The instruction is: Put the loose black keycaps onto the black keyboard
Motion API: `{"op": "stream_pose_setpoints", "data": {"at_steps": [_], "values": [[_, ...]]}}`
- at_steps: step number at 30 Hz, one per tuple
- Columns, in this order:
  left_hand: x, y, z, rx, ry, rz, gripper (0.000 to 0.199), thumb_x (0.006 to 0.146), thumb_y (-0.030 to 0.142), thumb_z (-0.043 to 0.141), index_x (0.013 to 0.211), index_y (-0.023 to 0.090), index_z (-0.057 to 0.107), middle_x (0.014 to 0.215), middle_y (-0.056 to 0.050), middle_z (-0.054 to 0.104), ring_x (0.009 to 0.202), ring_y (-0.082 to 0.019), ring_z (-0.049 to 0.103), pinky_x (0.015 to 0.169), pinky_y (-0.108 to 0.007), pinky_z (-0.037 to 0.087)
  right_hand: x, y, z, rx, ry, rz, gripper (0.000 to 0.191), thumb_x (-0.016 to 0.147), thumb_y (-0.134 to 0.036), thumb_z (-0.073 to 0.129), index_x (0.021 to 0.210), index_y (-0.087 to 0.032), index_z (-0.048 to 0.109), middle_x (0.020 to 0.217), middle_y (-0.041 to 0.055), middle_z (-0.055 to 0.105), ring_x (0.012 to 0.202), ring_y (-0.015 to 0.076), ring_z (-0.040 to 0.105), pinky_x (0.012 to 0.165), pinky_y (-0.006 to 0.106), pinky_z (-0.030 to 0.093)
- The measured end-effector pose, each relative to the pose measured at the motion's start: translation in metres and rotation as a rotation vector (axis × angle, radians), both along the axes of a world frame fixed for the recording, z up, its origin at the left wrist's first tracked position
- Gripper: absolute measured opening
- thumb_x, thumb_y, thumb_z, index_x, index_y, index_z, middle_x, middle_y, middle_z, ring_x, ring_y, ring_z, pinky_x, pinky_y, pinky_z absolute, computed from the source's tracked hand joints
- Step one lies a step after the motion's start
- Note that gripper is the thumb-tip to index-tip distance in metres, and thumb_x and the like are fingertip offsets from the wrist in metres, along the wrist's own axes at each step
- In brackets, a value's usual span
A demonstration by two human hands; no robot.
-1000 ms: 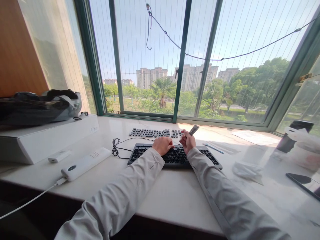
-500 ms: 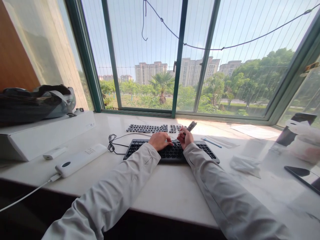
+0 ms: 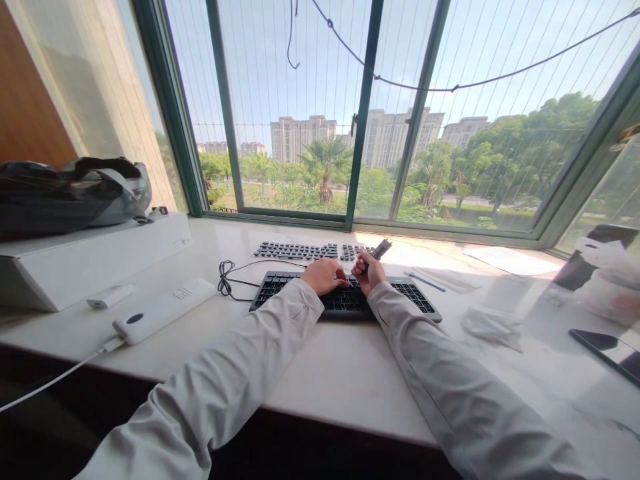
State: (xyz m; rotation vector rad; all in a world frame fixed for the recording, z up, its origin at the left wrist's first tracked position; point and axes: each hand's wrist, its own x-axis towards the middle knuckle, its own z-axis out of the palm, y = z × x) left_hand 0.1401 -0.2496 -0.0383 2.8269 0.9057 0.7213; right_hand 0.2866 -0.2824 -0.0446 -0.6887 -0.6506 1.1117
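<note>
A black keyboard (image 3: 345, 308) lies across the middle of the white counter, both of my hands over it. My left hand (image 3: 324, 276) rests at its centre-left with curved fingers, the thumb a little apart from the forefinger, and I see nothing held there. In the closed fingers of my right hand (image 3: 371, 275) is a slim dark tool with a bristled-looking end (image 3: 383, 248), pointing up and to the right; its lower end is hidden by the hand. Rows of loose dark keycaps (image 3: 295, 251) lie just behind the keyboard.
A coiled black cable (image 3: 227, 279) runs to the keyboard's left. Further left are a white power bank (image 3: 165, 312), a small white device (image 3: 111, 295) and a long white box (image 3: 100, 263) under a dark helmet-like object (image 3: 75, 197). Rightward lie a blue stick (image 3: 426, 282) and clear plastic (image 3: 493, 325).
The whole view has shifted slightly as the head moved. The left fingers have shifted slightly over the keyboard; the right hand still holds the dark tool, at about the same tilt.
</note>
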Motion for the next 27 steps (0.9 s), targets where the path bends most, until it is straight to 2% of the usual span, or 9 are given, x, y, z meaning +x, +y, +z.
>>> {"op": "stream_pose_setpoints", "data": {"at_steps": [10,16,27], "values": [[0.0006,0.003,-0.0005,-0.047,0.006,0.007,0.028,0.07,0.05,0.066,0.082,0.026,0.074,0.087,-0.001,0.069,0.085,-0.019,0.062,0.082,-0.027,0.045,-0.0007,-0.0043,0.0036,-0.075,0.083,-0.013,0.027,0.077,-0.029,0.061,0.06,-0.018,0.042,0.042,-0.0089,0.028,0.036,0.0046,0.027,0.037,0.019,0.031],[0.0007,0.0021,-0.0004,-0.038,0.008,0.012,0.028,0.07,0.05,0.066,0.081,0.026,0.074,0.088,-0.001,0.069,0.087,-0.019,0.061,0.083,-0.028,0.045,-0.0015,-0.0065,0.0044,-0.062,0.131,-0.033,0.025,0.08,-0.024,0.054,0.059,-0.018,0.043,0.042,-0.008,0.028,0.037,0.0052,0.027,0.037,0.019,0.03],[-0.0016,-0.0023,0.005,-0.069,0.013,0.015,0.027,0.071,0.048,0.064,0.082,0.026,0.074,0.09,-0.002,0.069,0.087,-0.019,0.061,0.083,-0.028,0.045,-0.007,-0.0052,0.0054,-0.067,-0.004,-0.006,0.027,0.075,-0.027,0.061,0.058,-0.018,0.042,0.042,-0.0086,0.029,0.036,0.0043,0.027,0.035,0.018,0.029]]}}
